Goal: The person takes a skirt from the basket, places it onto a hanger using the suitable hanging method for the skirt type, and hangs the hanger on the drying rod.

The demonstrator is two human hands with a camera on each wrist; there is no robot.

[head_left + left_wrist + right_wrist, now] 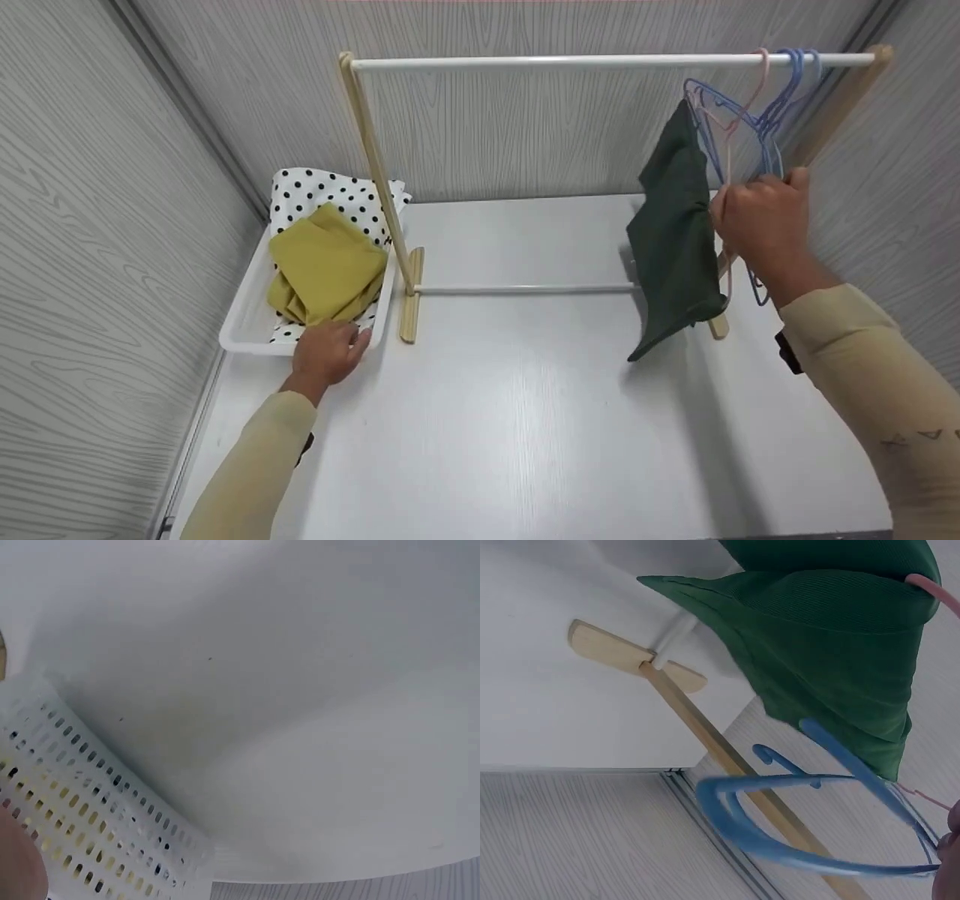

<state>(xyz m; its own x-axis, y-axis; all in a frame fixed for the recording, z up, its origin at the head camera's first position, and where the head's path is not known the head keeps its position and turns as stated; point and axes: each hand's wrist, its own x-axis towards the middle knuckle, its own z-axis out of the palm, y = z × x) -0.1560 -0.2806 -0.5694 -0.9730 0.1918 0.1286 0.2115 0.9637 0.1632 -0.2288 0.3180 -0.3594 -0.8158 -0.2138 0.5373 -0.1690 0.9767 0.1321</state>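
The white tabletop [510,420] carries a rack [570,63], which stands toward its far edge with a white rail on wooden legs. A white basket [255,348] sits near the far left corner, just beside the rack's left foot. By the far right corner, a green cloth [675,232] hangs from the rail on a pink hanger [932,589], its lower end above the tabletop. In the basket lies a dotted cloth [322,187], partly draped over the far rim, with a yellow cloth [326,262] crumpled on top.

The person's right hand [769,217] is closed round the blue hangers [739,829], whose hooks are on the rail beside the green cloth. The left hand [326,352] is at the basket's near rim, against the near end of the yellow cloth, thumb toward the right; its fingertips are hidden, so one cannot tell whether it grips the rim or the cloth, or how far it is open.
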